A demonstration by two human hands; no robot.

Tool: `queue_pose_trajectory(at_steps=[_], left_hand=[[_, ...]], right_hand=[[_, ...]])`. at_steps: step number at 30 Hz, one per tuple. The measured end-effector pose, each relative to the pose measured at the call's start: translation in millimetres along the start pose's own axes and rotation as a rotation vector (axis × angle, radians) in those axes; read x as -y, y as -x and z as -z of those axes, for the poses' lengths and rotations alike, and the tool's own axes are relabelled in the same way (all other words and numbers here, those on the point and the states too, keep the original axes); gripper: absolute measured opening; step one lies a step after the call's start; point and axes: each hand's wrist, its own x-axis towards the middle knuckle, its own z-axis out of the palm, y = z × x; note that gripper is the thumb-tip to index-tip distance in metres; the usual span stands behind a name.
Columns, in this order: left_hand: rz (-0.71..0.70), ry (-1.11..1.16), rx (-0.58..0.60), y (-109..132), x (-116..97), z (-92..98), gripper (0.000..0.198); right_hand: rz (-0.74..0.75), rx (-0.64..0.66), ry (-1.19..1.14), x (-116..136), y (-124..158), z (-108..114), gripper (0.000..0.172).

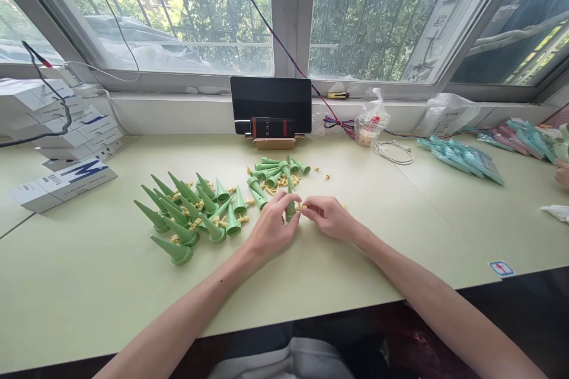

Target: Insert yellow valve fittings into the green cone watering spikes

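Between the thumb and fingers of my left hand [278, 218] is a green plastic cone [290, 208], partly covered by the fingers. My right hand [331, 217] pinches a small yellow plastic peg [302, 207] against the cone's side; whether it sits in a hole I cannot tell. Just beyond my hands lies a pile of green cones [269, 173] mixed with loose yellow pegs [282, 180]. To the left stands a large group of green cones [182, 231], many with yellow pegs sticking out of their sides.
A phone [272, 128] showing a timer leans on a tablet [271, 98] at the back. White boxes [66, 180] are stacked at left. A bagged cup [368, 124], a white cable [395, 153] and teal packets [462, 157] lie right. Another person's hand [562, 173] shows at the right edge.
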Motion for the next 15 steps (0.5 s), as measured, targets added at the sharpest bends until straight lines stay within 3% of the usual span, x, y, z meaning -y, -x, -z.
queue_pose_trajectory(at_steps=[15], left_hand=[[0.016, -0.002, 0.018, -0.3, -0.4, 0.6, 0.017]], right_hand=[[0.002, -0.025, 0.005, 1.7, 0.1, -0.2, 0.022]])
